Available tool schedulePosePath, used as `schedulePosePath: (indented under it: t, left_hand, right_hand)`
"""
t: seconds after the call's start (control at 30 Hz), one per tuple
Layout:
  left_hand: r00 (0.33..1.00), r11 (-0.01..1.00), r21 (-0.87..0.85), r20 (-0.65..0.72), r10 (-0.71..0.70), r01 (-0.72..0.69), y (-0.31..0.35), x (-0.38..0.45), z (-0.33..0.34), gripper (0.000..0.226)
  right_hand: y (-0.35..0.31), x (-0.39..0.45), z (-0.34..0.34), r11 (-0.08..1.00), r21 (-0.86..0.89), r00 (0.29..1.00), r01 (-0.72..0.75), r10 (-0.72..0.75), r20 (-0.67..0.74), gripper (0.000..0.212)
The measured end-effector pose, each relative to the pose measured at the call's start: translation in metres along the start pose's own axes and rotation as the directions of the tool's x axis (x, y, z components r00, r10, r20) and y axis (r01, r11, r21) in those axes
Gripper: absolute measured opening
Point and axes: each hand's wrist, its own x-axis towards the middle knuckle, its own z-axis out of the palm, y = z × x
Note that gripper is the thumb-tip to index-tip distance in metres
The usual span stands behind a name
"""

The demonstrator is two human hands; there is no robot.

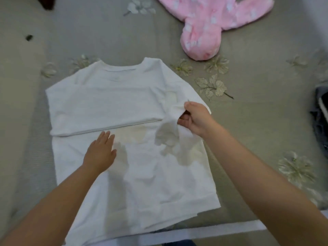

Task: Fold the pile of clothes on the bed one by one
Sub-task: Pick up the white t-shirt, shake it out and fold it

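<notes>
Left side: left hand (100,153) lay flat on the white cotton T-shirt (110,102), fingers (106,139) straight and released, palm pressing the cloth just near of the edge of a sleeve already folded across the chest. It pinned the body of the shirt, nothing grasped.

Middle: the shirt was spread on the bed's grey-green floral bedspread (257,121), neckline at the far end, hem toward the person. Its long axis ran near to far, slightly tilted, hem drifting right.

Right: right hand (194,118) held the bunched right sleeve, fingers (183,121) and thumb pinching the fabric and lifting it a little off the shirt. The sleeve lay on the shirt's right edge, so the fold line ran along the long axis and the cloth would have to travel leftward, toward the flat left hand. Right hand was the nearer one and already had the grip; the left looked placed as the anchor.

Farther right and far: a pink fleece garment with white print (213,23) lay well apart, unfolded. A dark garment (321,118) showed at the right edge, mostly cut off.
</notes>
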Motion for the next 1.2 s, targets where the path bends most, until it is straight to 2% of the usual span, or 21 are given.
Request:
schedulePosePath:
  t: [0.17, 0.27, 0.4, 0.43, 0.47, 0.5, 0.53, 0.6, 0.63, 0.7, 0.8, 0.87, 0.93, 1.0, 1.07, 1.13, 1.2]
  left_hand:
    - [0.981, 0.982, -0.035, -0.048, -0.186, 0.185, -0.095, -0.041, -0.022, 0.057]
    - [0.963, 0.965, -0.034, -0.071, -0.262, 0.260, -0.150, -0.051, -0.029, 0.058]
    - [0.954, 0.954, -0.074, -0.052, -0.295, 0.291, -0.199, -0.038, -0.022, 0.055]
    - [0.957, 0.954, -0.104, -0.044, -0.288, 0.282, -0.206, -0.030, -0.017, 0.054]
    - [0.960, 0.952, -0.140, -0.035, -0.279, 0.271, -0.210, -0.021, -0.013, 0.054]
    - [0.964, 0.950, -0.178, -0.027, -0.266, 0.257, -0.213, -0.011, -0.009, 0.053]
    - [0.968, 0.947, -0.217, -0.025, -0.249, 0.238, -0.213, -0.001, -0.005, 0.053]
    - [0.978, 0.943, -0.277, -0.041, -0.205, 0.186, -0.207, 0.023, -0.001, 0.051]
    - [0.981, 0.942, -0.297, -0.063, -0.183, 0.157, -0.202, 0.036, -0.001, 0.050]
    - [0.979, 0.934, -0.340, -0.125, -0.158, 0.108, -0.191, 0.066, -0.006, 0.047]
    - [0.964, 0.933, -0.344, -0.194, -0.182, 0.107, -0.174, 0.111, -0.016, 0.044]
    - [0.964, 0.954, -0.269, -0.187, -0.190, 0.135, -0.166, 0.137, -0.018, 0.043]
    - [0.971, 0.966, -0.188, -0.122, -0.204, 0.180, -0.162, 0.151, -0.017, 0.044]
    - [0.979, 0.981, -0.109, -0.111, -0.172, 0.160, -0.160, 0.157, -0.016, 0.039]
    - [0.979, 0.990, -0.077, -0.153, -0.131, 0.121, -0.162, 0.160, -0.020, 0.031]
    - [0.959, 0.975, -0.174, -0.219, -0.177, 0.140, -0.170, 0.161, -0.030, 0.028]
    - [0.928, 0.930, -0.287, -0.225, -0.298, 0.229, -0.185, 0.161, -0.045, 0.024]
  right_hand:
    - [-0.001, 0.017, 0.134, 0.986, 0.165, 0.992, 0.007, -0.027, 0.121, 0.025]
    - [0.015, 0.034, 0.201, 0.976, 0.211, 0.985, -0.058, 0.022, 0.168, 0.025]
    - [0.064, 0.065, 0.236, 0.971, 0.079, 0.965, -0.224, 0.209, 0.159, 0.016]
    - [0.077, 0.073, 0.233, 0.970, -0.032, 0.965, -0.239, 0.242, 0.106, 0.012]
    - [0.087, 0.080, 0.225, 0.950, -0.217, 0.970, -0.226, 0.239, 0.034, 0.008]
    - [0.096, 0.086, 0.215, 0.874, -0.446, 0.979, -0.193, 0.201, -0.030, 0.006]
    - [0.102, 0.089, 0.204, 0.750, -0.644, 0.987, -0.151, 0.148, -0.060, 0.008]
    - [0.109, 0.090, 0.179, 0.525, -0.848, 0.998, -0.068, 0.051, -0.048, 0.014]
    - [0.108, 0.090, 0.167, 0.460, -0.887, 0.999, -0.036, 0.007, -0.037, 0.016]
    - [0.100, 0.092, 0.144, 0.358, -0.934, 0.995, -0.009, -0.093, -0.045, 0.019]
    - [0.085, 0.099, 0.113, 0.172, -0.985, 0.968, 0.010, -0.248, -0.033, 0.020]
    - [0.074, 0.106, 0.097, 0.071, -0.997, 0.943, 0.034, -0.333, 0.008, 0.021]
    - [0.065, 0.118, 0.086, -0.054, -0.994, 0.916, 0.094, -0.386, 0.108, 0.025]
    - [0.059, 0.131, 0.078, -0.261, -0.959, 0.918, 0.112, -0.343, 0.200, 0.036]
    - [0.057, 0.140, 0.072, -0.470, -0.882, 0.959, 0.028, -0.236, 0.156, 0.056]
    - [0.055, 0.148, 0.069, -0.572, -0.820, 0.986, -0.023, -0.149, 0.076, 0.066]
    - [0.056, 0.154, 0.067, -0.625, -0.781, 0.992, 0.008, -0.092, 0.083, 0.064]
